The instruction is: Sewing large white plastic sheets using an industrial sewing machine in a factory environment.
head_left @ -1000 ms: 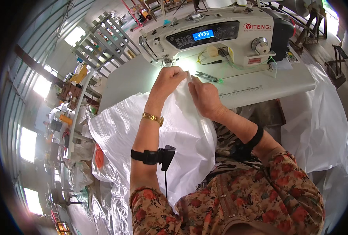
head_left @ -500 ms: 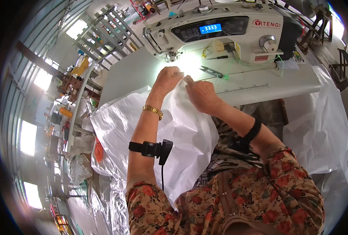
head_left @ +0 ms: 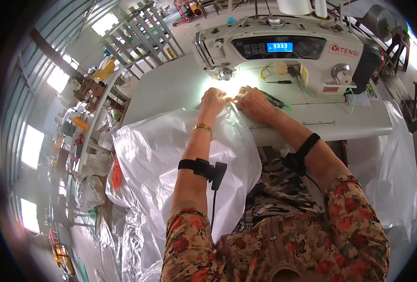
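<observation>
A large sheet of thin white plastic drapes off the table's front edge and over my lap. Its upper edge is gathered between my hands, just in front of the needle area of a white sewing machine. My left hand, below a gold wrist band, pinches the edge from the left. From the right, my right hand pinches it close by, fingertips almost touching the left ones. The lamp's glare washes out the needle area. Partly hidden behind my right hand lies a pair of thread snips.
On the grey sewing table a small black screwdriver lies under the machine arm. A ruler strip runs along the front edge. More white plastic hangs at the right. A slatted metal rack stands at the back left.
The view has shifted, so machine and table appear lower and further right. My hands still hold the plastic's edge; the right hand now covers part of the snips.
</observation>
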`<state>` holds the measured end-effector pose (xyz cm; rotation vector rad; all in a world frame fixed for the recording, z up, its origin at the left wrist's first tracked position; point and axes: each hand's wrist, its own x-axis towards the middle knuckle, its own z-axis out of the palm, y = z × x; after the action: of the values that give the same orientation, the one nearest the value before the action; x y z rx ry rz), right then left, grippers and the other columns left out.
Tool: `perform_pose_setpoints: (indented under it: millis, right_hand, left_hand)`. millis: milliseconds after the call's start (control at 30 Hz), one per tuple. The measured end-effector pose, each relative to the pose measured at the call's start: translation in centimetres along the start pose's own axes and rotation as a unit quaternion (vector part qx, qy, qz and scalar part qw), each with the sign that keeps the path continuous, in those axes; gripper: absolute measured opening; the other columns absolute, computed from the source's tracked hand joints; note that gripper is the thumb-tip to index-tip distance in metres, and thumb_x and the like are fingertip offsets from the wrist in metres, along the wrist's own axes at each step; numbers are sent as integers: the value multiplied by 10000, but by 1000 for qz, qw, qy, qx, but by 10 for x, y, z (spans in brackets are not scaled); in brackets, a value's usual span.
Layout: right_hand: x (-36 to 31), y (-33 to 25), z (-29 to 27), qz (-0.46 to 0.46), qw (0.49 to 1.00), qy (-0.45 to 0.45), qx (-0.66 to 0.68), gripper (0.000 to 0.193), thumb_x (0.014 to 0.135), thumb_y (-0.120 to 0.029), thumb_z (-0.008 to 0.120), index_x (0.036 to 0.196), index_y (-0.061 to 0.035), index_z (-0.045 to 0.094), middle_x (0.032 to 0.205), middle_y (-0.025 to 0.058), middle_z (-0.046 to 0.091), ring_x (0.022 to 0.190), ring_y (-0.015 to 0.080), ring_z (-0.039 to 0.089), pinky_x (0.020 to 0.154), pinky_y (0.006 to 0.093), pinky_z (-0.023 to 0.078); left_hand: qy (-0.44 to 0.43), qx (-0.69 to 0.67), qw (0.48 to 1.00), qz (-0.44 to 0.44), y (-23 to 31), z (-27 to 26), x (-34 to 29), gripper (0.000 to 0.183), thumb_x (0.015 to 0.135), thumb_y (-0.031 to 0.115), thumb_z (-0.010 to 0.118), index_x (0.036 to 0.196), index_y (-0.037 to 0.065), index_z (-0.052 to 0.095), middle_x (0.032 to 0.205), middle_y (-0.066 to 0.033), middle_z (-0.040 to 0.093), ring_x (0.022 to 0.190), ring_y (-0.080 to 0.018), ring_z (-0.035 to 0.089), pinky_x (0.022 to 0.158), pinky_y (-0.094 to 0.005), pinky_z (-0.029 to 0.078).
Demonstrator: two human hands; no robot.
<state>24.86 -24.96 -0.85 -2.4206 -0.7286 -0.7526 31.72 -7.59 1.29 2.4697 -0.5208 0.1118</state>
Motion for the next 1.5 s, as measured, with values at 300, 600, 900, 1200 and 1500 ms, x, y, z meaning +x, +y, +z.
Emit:
perform_pose_setpoints:
  millis: [300,600,900,1200,1500]
  right_hand:
    - [7,-7,-2,-51,986,-83,-135,223,921,-207,489,943,-41,637,1002,124,625,1030,290,556,877,436,437]
    - [6,-22,-1,11,977,-128,-173,201,902,-215,512,968,-59,620,1025,117,626,1029,283,559,888,459,418]
    - [13,-20,12,26,989,-91,-116,197,909,-242,520,955,-93,642,1036,105,606,1053,313,540,900,509,406]
    - [21,-12,14,67,986,-103,-114,269,922,-285,495,879,-75,658,1075,144,592,1058,309,534,868,491,403]
    - [26,-5,19,60,978,-115,-164,235,845,-244,577,766,-50,684,975,160,638,1016,286,577,867,443,438]
  left_hand:
    - [134,93,986,16,4,3,-15,199,709,202,749,782,35,670,842,-130,662,837,-295,615,801,-422,430]
    - [148,38,966,207,24,3,-97,360,797,254,618,1065,16,643,1054,-177,598,1053,-329,551,940,-439,404]
    - [37,60,985,156,5,-14,-83,493,793,289,582,1202,12,590,1074,-203,586,1037,-355,566,931,-429,441]
    - [22,67,988,137,10,-14,-71,430,780,261,566,1117,-1,615,1049,-206,591,997,-357,576,891,-436,454]
    - [16,91,983,156,9,-9,-60,446,798,253,554,1161,1,608,1071,-217,590,1006,-368,585,887,-436,461]
